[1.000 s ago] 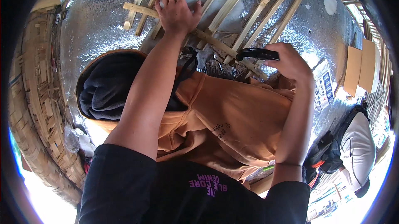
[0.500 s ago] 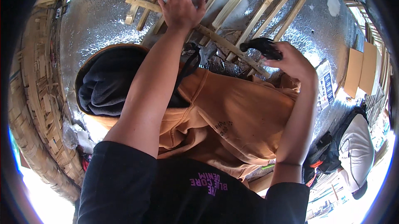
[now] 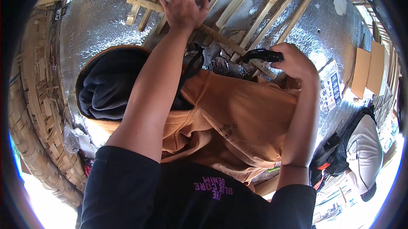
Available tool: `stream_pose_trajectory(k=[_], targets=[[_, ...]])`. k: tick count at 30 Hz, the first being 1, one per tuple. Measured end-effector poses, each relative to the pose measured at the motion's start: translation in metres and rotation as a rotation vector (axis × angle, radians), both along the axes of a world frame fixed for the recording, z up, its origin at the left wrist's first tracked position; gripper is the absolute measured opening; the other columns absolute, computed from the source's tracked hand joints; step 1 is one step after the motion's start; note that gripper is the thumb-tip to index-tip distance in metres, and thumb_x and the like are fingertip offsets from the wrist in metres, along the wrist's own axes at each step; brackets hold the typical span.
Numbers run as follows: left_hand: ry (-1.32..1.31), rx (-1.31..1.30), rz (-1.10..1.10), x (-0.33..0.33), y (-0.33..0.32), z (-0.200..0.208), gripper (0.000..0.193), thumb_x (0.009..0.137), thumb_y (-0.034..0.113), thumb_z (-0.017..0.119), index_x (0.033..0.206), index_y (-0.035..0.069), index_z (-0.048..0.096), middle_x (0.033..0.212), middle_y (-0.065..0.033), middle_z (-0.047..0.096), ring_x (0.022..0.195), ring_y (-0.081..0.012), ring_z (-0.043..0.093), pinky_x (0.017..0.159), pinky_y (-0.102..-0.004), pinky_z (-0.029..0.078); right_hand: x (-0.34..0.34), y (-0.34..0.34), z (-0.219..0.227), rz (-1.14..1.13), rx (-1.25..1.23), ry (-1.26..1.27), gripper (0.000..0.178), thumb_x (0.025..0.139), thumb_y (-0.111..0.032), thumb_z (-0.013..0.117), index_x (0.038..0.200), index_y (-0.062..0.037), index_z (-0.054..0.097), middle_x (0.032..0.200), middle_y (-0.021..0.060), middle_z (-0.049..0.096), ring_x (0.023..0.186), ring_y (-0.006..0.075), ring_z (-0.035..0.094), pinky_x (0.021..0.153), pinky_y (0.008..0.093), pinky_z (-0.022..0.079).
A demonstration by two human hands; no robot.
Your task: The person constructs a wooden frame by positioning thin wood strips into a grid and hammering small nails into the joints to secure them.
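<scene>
A: what've we got, biggest first?
B: silver foil sheet (image 3: 106, 37) w/ bamboo slats (image 3: 250, 5) across it. Our left hand (image 3: 183, 3) is pressed on one slat, fingers spread. Right hand (image 3: 295, 61) is wrapped round a black tool (image 3: 259, 54), just beside the slats.

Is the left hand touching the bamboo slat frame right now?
Touching. The head view shows the left hand pressed flat over a bamboo slat, fingers spread across the frame.

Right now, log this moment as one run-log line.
left hand: pressing on bamboo slat | right hand: gripping black tool near slat | backdrop: silver foil sheet
</scene>
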State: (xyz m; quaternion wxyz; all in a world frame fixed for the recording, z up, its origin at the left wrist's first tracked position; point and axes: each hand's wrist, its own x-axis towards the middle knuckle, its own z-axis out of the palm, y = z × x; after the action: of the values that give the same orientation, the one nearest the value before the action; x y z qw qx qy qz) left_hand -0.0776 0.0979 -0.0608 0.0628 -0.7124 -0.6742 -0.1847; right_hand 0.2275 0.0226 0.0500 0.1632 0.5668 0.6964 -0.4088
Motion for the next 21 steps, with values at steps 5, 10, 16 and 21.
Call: stream_pose_trajectory(k=[5, 10, 16, 21], targets=[[-0.03, 0.07, -0.002, 0.009, -0.003, 0.007, 0.078, 0.086, 0.043, 0.063, 0.147, 0.0, 0.038, 0.15, -0.0237, 0.041, 0.14, -0.043, 0.036, 0.113, -0.0605, 0.026, 0.014, -0.007, 0.002, -0.215, -0.074, 0.259, 0.025, 0.081, -0.009, 0.081, 0.099, 0.0007, 0.068, 0.096, 0.0088, 0.07, 0.091, 0.0151, 0.065, 0.081, 0.0321, 0.052], [-0.046, 0.049, -0.008, 0.006, 0.001, 0.015, 0.079, 0.085, 0.041, 0.064, 0.147, 0.0, 0.038, 0.15, -0.0232, 0.041, 0.14, -0.0427, 0.036, 0.113, -0.0604, 0.026, 0.007, 0.002, 0.002, -0.046, -0.011, -0.06, 0.028, 0.078, -0.005, 0.08, 0.104, -0.0041, 0.071, 0.087, 0.0103, 0.068, 0.083, 0.0196, 0.066, 0.079, 0.0329, 0.051], [-0.065, 0.04, -0.003, 0.011, -0.002, 0.016, 0.078, 0.084, 0.04, 0.065, 0.146, 0.0, 0.039, 0.149, -0.024, 0.041, 0.138, -0.0432, 0.038, 0.113, -0.0603, 0.027, 0.016, -0.001, 0.011, -0.207, -0.232, 0.242, 0.027, 0.083, -0.01, 0.075, 0.109, -0.0034, 0.071, 0.102, 0.0173, 0.071, 0.096, 0.0302, 0.069, 0.088, 0.0393, 0.052], [-0.055, 0.006, 0.011, 0.004, -0.001, 0.013, 0.078, 0.086, 0.041, 0.065, 0.147, 0.0, 0.038, 0.149, -0.0247, 0.041, 0.139, -0.0433, 0.037, 0.113, -0.0603, 0.027, 0.002, 0.003, 0.023, 0.029, -0.046, -0.017, 0.029, 0.081, -0.003, 0.073, 0.11, -0.0036, 0.071, 0.095, 0.0164, 0.072, 0.087, 0.0302, 0.069, 0.085, 0.0405, 0.054]])
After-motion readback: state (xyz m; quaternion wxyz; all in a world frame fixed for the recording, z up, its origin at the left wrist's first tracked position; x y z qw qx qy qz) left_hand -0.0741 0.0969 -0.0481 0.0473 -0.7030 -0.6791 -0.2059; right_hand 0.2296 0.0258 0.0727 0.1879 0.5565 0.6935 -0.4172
